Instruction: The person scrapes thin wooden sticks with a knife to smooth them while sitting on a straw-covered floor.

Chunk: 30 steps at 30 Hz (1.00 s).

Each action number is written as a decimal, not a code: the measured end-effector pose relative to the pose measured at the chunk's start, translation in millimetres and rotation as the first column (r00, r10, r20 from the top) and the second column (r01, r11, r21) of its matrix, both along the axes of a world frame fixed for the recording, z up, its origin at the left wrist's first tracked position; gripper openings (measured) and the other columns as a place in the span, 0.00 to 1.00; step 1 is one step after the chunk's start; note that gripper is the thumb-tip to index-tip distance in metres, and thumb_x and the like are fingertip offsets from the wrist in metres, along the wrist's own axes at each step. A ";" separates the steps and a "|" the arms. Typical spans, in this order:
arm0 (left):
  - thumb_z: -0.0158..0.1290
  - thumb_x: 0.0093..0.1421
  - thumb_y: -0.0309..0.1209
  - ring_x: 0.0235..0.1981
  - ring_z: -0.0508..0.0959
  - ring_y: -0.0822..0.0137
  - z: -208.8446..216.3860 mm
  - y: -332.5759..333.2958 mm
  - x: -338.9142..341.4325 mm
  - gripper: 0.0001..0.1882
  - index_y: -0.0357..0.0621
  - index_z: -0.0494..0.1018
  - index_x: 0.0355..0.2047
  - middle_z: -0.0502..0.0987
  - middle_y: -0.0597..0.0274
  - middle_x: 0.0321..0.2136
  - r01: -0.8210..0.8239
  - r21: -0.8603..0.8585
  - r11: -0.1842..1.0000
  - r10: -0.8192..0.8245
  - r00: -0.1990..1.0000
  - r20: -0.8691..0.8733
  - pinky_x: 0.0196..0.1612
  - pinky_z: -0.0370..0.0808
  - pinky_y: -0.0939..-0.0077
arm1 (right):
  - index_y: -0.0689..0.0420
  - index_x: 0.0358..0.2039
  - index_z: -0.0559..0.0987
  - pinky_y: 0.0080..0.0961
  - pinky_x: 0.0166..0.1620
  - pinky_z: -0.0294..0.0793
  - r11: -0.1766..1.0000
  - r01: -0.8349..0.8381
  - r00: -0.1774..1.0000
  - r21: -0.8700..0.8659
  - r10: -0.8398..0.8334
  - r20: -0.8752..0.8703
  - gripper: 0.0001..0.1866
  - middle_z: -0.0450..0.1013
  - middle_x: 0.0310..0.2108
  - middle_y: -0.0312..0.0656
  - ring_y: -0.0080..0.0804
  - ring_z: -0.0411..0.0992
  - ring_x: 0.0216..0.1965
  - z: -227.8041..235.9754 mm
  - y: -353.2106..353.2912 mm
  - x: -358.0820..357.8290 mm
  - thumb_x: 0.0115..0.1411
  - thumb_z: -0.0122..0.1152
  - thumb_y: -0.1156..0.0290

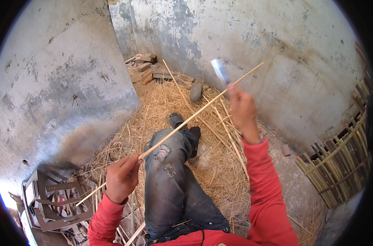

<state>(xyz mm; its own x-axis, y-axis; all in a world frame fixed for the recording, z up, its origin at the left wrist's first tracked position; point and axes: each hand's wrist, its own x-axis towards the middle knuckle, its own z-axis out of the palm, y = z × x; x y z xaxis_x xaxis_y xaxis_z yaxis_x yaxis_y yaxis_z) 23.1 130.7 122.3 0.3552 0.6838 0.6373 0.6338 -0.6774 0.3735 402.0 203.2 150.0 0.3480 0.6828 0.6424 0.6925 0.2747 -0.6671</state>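
Observation:
My left hand [121,177] is closed round a long, thin bamboo strip [199,110]. The strip slants up to the right across my bent knee, and its short lower end sticks out behind the hand. In my right hand [242,107] is a knife [220,71], its pale blade smeared by motion and pointing up and left. The knife is near the far part of the strip; I cannot tell whether they touch. Its handle is mostly hidden by my fingers.
Straw and shavings [153,102] cover the ground, with more strips [231,139] lying on it. A dark stone [196,92] and bricks [147,76] sit by the wall. A slatted wooden basket [342,164] stands right; a metal frame [59,201] lies left.

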 end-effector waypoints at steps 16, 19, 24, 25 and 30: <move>0.59 0.63 0.18 0.21 0.78 0.64 7.1 3.8 40.4 0.10 0.33 0.81 0.45 0.77 0.53 0.21 0.003 -0.162 0.987 0.031 0.977 0.211 0.26 0.71 0.72 | 0.58 0.29 0.81 0.25 0.20 0.56 0.886 -0.456 0.767 0.084 0.440 -0.468 0.18 0.65 0.13 0.29 0.15 0.61 0.16 -21.6 -31.2 -77.6 0.71 0.62 0.58; 0.58 0.64 0.19 0.23 0.81 0.64 1.5 -8.7 24.6 0.11 0.35 0.81 0.46 0.77 0.54 0.22 0.048 -0.295 0.954 0.023 0.972 0.233 0.27 0.73 0.73 | 0.55 0.27 0.79 0.19 0.19 0.51 0.864 -0.492 0.641 0.109 0.444 -0.626 0.16 0.63 0.15 0.21 0.10 0.57 0.15 9.2 -26.2 -60.4 0.69 0.65 0.60; 0.55 0.67 0.20 0.23 0.78 0.73 -12.3 -10.6 -3.3 0.11 0.31 0.80 0.48 0.78 0.59 0.22 0.185 -0.356 0.916 -0.086 0.957 0.277 0.28 0.73 0.79 | 0.58 0.31 0.82 0.19 0.16 0.48 0.892 -0.424 0.650 0.159 0.422 -0.633 0.14 0.61 0.13 0.23 0.11 0.54 0.12 23.5 -14.0 -29.4 0.68 0.67 0.60; 0.53 0.68 0.21 0.24 0.78 0.74 -16.9 -8.3 -11.0 0.12 0.31 0.79 0.50 0.79 0.59 0.23 0.221 -0.402 0.888 -0.107 0.952 0.287 0.30 0.73 0.79 | 0.59 0.33 0.83 0.19 0.15 0.48 0.890 -0.409 0.590 0.201 0.426 -0.686 0.14 0.60 0.13 0.23 0.11 0.54 0.11 26.5 -14.3 -25.9 0.68 0.68 0.60; 0.53 0.70 0.25 0.26 0.79 0.73 -17.5 -1.9 -27.3 0.15 0.34 0.77 0.55 0.81 0.59 0.25 0.352 -0.528 0.773 -0.192 0.923 0.334 0.32 0.76 0.75 | 0.61 0.36 0.83 0.19 0.14 0.47 0.882 -0.404 0.511 0.243 0.438 -0.740 0.16 0.59 0.12 0.24 0.12 0.52 0.10 29.6 -15.5 -20.9 0.68 0.67 0.59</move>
